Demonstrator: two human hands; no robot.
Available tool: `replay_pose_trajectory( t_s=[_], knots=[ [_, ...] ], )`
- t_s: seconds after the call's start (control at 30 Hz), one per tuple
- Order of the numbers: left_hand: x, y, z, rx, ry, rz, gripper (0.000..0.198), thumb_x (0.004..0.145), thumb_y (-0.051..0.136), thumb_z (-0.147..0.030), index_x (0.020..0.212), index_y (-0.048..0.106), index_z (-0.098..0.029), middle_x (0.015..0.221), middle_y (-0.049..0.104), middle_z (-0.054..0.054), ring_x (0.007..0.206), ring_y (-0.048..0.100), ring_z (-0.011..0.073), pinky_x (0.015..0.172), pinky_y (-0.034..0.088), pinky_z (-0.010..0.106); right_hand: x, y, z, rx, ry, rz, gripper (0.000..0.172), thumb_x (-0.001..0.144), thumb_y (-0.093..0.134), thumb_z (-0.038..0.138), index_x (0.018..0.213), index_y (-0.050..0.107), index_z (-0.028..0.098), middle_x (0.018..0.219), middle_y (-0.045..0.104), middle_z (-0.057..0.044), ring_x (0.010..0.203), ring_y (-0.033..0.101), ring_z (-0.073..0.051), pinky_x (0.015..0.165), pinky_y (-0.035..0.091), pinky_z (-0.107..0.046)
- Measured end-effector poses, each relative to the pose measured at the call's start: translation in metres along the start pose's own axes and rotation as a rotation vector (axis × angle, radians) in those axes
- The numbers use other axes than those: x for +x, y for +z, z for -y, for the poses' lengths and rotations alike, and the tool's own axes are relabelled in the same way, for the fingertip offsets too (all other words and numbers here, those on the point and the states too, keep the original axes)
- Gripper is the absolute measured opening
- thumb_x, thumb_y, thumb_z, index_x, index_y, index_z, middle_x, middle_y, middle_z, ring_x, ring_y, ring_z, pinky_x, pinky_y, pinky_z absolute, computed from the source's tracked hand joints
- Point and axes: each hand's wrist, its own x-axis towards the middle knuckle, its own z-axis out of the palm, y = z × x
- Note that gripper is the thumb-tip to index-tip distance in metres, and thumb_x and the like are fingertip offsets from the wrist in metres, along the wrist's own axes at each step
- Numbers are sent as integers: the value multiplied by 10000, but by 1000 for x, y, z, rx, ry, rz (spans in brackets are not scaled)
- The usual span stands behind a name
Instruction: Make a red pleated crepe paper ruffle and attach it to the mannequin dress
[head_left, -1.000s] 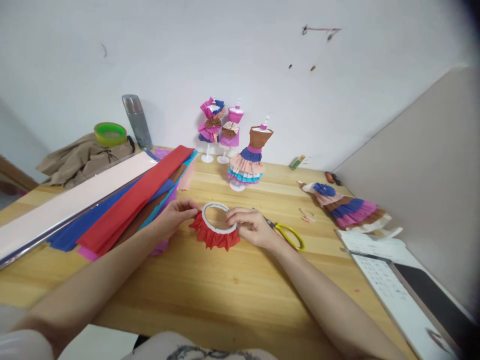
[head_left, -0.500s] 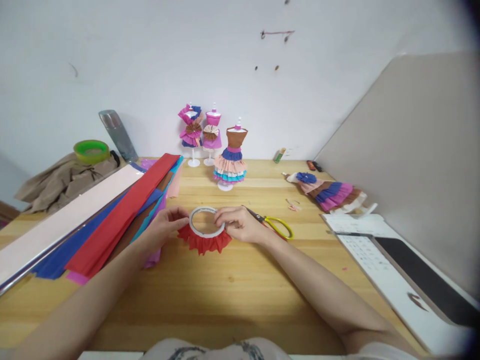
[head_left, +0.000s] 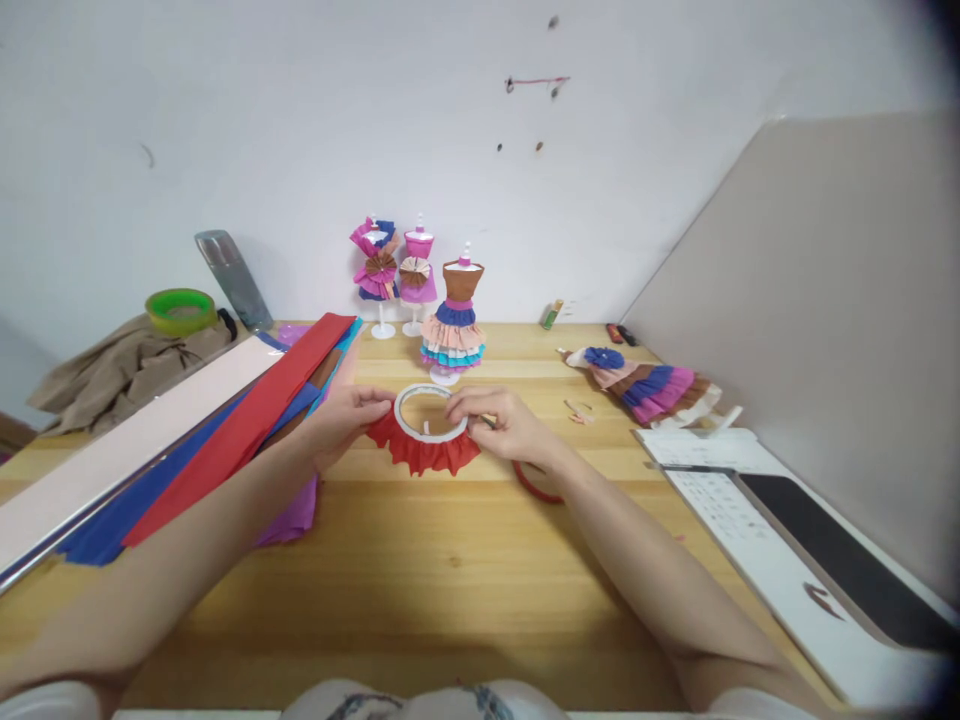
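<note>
Fingers and thumb of my left hand pinch a gathered red ruffle beside the left edge of a white ring, while my right hand grips the opposite side, fingertips curled over the rim. Ring and ruffle sit in front of me over the middle of a wooden table, the frill fanned along the near edge; whether they touch the tabletop I cannot tell. A red loop shows from behind my right forearm. To my right lies a white slab with a black panel; to my left, long strips overlap, a red strip beside a pale strip. Beyond, a tiered dress lies flat at right, and a mannequin in a brown bodice stands before two others. Farther left, a green roll rests on brown cloth near a grey bottle, by a white wall.
</note>
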Motion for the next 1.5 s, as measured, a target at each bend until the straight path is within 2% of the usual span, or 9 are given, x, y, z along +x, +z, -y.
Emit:
replay_pose_trajectory(
  t_s=[0.27,0.47,0.6,0.73,0.87,1.03,1.17,1.33,1.5],
  knots=[
    [33,22,-20,142,133,-24,280,593,807,-343,682,633,-141,585,606,-2,538,517,108,552,372,245,0,-31,-3,-117,39,-73,312,626,415,26,737,668,173,827,711,-63,791,667,-170,742,505,-285],
    [44,33,-25,237,295,-98,239,641,755,-335,687,601,-158,636,581,-21,614,502,116,600,367,246,-1,-49,-1,-173,107,-103,292,640,424,45,733,669,174,818,718,-52,783,665,-171,734,495,-285],
    [46,35,-23,160,380,-63,241,682,732,-346,695,579,-162,727,625,4,668,534,127,648,389,256,-4,-59,-6,-229,201,-111,294,632,429,61,753,678,159,810,715,-56,722,637,-166,677,466,-273],
    [52,33,-18,75,424,-47,231,714,730,-329,710,563,-169,643,563,-31,603,499,110,620,380,249,-5,-69,-10,-236,332,-78,281,636,427,93,763,669,160,769,697,-43,701,610,-169,659,445,-274],
    [58,34,-17,39,423,-25,211,740,720,-320,731,573,-170,659,592,-22,615,525,112,625,400,248,-1,-82,-3,-277,375,-55,273,674,420,132,779,671,152,776,687,-56,719,601,-185,667,440,-286],
    [67,41,-30,-11,482,-50,207,716,731,-310,713,580,-168,644,567,-36,581,503,93,591,391,230,11,-102,10,-407,390,-69,290,675,415,143,782,685,151,695,645,-32,655,562,-173,653,420,-282],
    [83,42,-45,-33,482,-126,214,659,745,-296,679,582,-158,633,566,-30,578,504,90,582,392,226,29,-114,12,-603,375,-104,279,708,457,161,805,719,139,758,690,-57,685,564,-177,658,401,-280],
    [119,37,-51,-41,473,-199,230,609,760,-288,682,588,-155,618,561,-29,567,518,96,571,411,233,55,-125,-1,-758,446,-51,313,717,466,139,846,752,122,790,722,-83,697,579,-182,677,403,-279],
    [147,31,-52,-19,477,-254,255,580,786,-296,656,592,-148,594,571,-25,561,524,97,565,419,231,73,-134,-18,-775,510,-11,302,726,489,154,855,760,117,777,721,-74,698,580,-165,672,401,-257]
  ],
)
